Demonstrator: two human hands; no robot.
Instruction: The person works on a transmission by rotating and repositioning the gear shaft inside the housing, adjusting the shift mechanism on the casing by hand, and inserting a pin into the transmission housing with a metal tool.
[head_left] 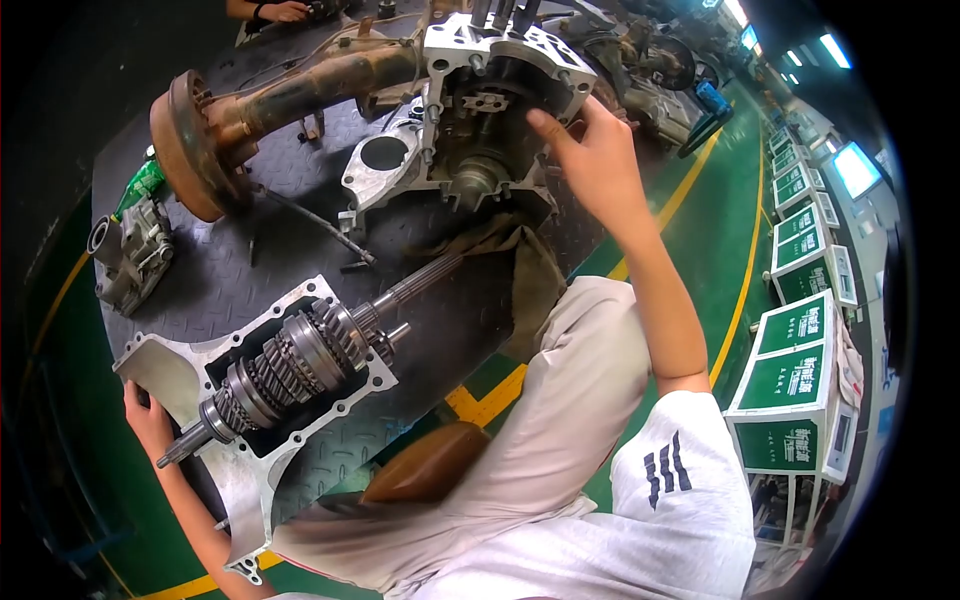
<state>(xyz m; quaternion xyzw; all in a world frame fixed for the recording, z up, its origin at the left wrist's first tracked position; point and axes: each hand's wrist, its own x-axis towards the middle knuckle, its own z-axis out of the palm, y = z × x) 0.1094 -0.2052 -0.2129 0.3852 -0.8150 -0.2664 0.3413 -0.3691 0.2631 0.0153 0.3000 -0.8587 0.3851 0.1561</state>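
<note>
A silver gearbox housing [310, 425] lies open at the lower left, with a gear shaft [290, 365] and its stacked gears resting in it. My left hand [148, 422] is curled on the left edge of that housing's flared end; part of its fingers is hidden. Farther off stands an upright transmission case [440, 75] with studs on its rim and a dark, hollow inside. My right hand [595, 150] grips this case's right wall, the thumb toward the opening and the other fingers partly hidden behind the edge.
A rusty axle tube with a brake drum [185, 145] lies across the dark tread-plate bench [290, 240]. A metal casting [135, 255] sits at the left, a flat flange [385, 160] near the upright case. Cloth [535, 280] hangs over the edge. Another person's hand [285, 11] shows at the top. Green-white boxes [795, 350] line the right.
</note>
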